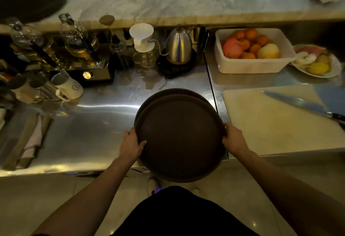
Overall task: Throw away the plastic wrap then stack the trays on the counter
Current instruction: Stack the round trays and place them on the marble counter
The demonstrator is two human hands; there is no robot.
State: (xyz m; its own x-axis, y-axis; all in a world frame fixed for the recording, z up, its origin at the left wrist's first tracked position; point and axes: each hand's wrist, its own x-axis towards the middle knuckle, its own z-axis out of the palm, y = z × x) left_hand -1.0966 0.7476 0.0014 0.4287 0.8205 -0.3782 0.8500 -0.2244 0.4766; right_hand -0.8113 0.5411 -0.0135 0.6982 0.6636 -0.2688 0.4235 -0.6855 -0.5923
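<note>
A round dark brown tray [180, 138] is held level over the front edge of the steel counter [97, 123]. My left hand [131, 143] grips its left rim and my right hand [234, 138] grips its right rim. A second brown tray [168, 92] lies on the counter beneath it, only its far rim showing. The top tray sits shifted toward me, overhanging the counter edge. Another dark round tray [31, 0] rests on the marble ledge at the far left. No plastic wrap is in view.
Kettle [178, 46], coffee dripper [141, 36], glass jars and a white pitcher [68, 85] crowd the back left. To the right, a white tub of fruit [252, 67], a fruit plate [317, 62], and a cutting board [276, 121] with a knife [302, 105].
</note>
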